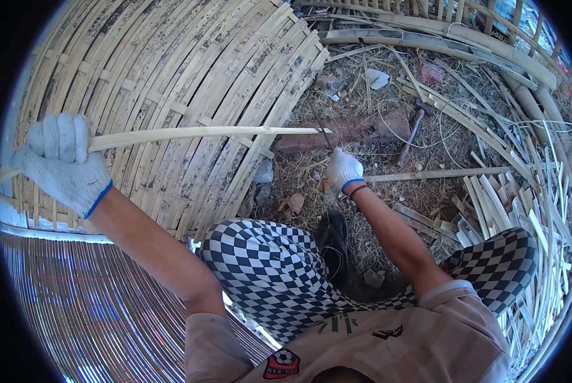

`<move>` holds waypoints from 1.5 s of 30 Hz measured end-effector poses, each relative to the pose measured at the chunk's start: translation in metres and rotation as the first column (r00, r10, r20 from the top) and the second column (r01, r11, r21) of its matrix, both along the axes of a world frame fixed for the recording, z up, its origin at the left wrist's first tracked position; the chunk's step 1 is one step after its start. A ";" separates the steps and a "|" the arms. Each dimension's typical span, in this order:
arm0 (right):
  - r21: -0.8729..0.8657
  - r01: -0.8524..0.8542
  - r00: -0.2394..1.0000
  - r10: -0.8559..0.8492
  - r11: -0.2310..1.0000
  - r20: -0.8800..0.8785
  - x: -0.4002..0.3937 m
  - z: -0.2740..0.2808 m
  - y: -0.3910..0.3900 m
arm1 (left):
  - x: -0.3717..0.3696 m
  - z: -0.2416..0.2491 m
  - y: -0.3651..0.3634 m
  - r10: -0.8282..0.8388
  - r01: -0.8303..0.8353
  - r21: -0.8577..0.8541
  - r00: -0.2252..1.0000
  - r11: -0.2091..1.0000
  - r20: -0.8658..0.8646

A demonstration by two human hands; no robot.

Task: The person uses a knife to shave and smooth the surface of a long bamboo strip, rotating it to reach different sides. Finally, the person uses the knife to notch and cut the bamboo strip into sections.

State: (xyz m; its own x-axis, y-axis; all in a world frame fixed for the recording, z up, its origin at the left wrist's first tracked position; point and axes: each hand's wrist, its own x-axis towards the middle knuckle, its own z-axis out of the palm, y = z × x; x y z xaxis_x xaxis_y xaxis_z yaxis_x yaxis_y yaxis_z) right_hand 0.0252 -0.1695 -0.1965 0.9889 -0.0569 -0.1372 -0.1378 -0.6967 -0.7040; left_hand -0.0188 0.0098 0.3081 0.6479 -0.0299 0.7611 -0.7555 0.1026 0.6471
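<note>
My left hand, in a white knitted glove with a blue cuff, is closed around one end of a long pale bamboo strip. The strip runs level to the right, over the edge of a woven bamboo panel. In a matching glove, my right hand grips a knife whose thin dark blade points away from me. That blade crosses the strip near its tapered right end. Under this end lies a reddish brick-like block. The knife's handle is hidden in the glove.
A hammer lies right of the block. Split bamboo pieces are heaped at the right, and long bamboo poles curve along the back. Dry straw and scraps cover the ground. A slatted surface is at lower left.
</note>
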 end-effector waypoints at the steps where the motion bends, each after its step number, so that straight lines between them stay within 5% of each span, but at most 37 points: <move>1: 0.026 -0.005 0.999 0.004 1.000 0.039 -0.002 0.026 0.002 | 0.004 0.005 0.012 -0.253 0.255 0.043 0.966 0.966 -0.047; 2: 0.053 -0.011 0.997 0.007 0.999 0.083 -0.003 0.051 0.003 | 0.007 0.009 0.019 -0.486 0.494 0.074 0.868 0.866 -0.100; 5: 0.157 -0.079 0.962 0.034 0.984 0.271 -0.017 0.120 0.003 | 0.006 0.008 0.009 -0.616 0.627 0.083 0.777 0.774 -0.127; 9: 0.247 -0.127 0.905 0.011 0.960 0.424 -0.042 0.190 -0.002 | 0.002 0.006 0.013 -0.623 0.630 0.005 0.769 0.777 -0.141; 16: 0.175 -0.211 0.831 0.082 0.962 0.550 -0.093 0.263 -0.021 | -0.031 -0.011 -0.009 -0.679 0.692 0.147 0.722 0.707 -0.131; 25: 0.161 -0.314 0.673 0.100 0.936 0.733 -0.166 0.297 -0.012 | -0.048 -0.026 -0.022 -0.736 0.742 0.202 0.667 0.640 -0.116; 34: 0.107 -0.168 0.850 0.089 0.980 0.519 -0.121 0.265 0.005 | -0.072 -0.042 -0.038 -0.619 0.620 0.121 0.784 0.775 -0.049; 40: 0.041 -0.240 0.804 0.175 0.970 0.568 -0.162 0.301 -0.004 | -0.069 -0.042 -0.042 -0.618 0.615 0.151 0.786 0.774 -0.031; 41: 0.056 -0.255 0.737 0.156 0.965 0.658 -0.158 0.294 -0.004 | -0.069 -0.042 -0.043 -0.604 0.600 0.154 0.796 0.785 -0.020; 45: 0.058 -0.105 0.877 0.065 0.993 0.476 -0.091 0.202 0.017 | -0.071 -0.045 -0.040 -0.567 0.564 0.129 0.823 0.816 -0.008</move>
